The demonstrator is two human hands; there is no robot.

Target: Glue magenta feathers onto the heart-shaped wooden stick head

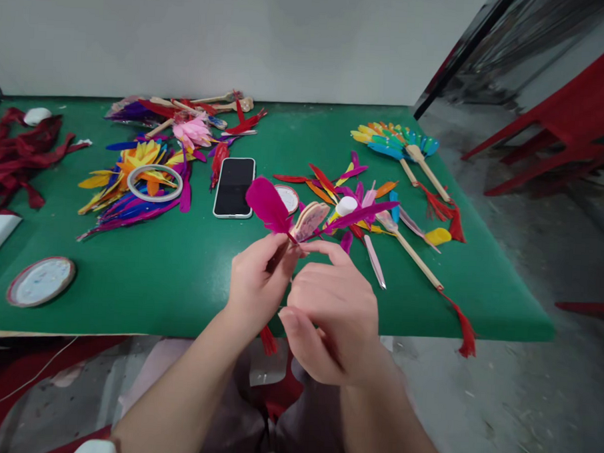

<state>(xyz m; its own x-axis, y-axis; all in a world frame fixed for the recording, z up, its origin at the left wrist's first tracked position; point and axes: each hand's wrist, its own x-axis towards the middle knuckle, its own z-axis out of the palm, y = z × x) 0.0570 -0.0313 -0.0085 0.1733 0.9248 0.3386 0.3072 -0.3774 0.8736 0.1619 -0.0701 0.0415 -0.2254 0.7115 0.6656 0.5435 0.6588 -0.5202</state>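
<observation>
My left hand [258, 273] is closed around the handle of a small fan frame [309, 220], held up over the front edge of the green table [190, 275]. A magenta feather [267, 203] sticks out of the frame to the left and a second magenta feather [358, 215] to the right. A red tassel [268, 340] hangs below my left hand. My right hand [334, 313] is closed beside it, its fingertips pinching at the base of the frame where the feathers meet.
A black phone [234, 186] lies mid-table beside a small round dish [288, 198]. Loose coloured feathers and a tape ring [154, 183] lie at the left, red fabric [15, 154] farther left. A finished feather fan [395, 145] and sticks lie at the right. A round lid [40, 282] sits front left.
</observation>
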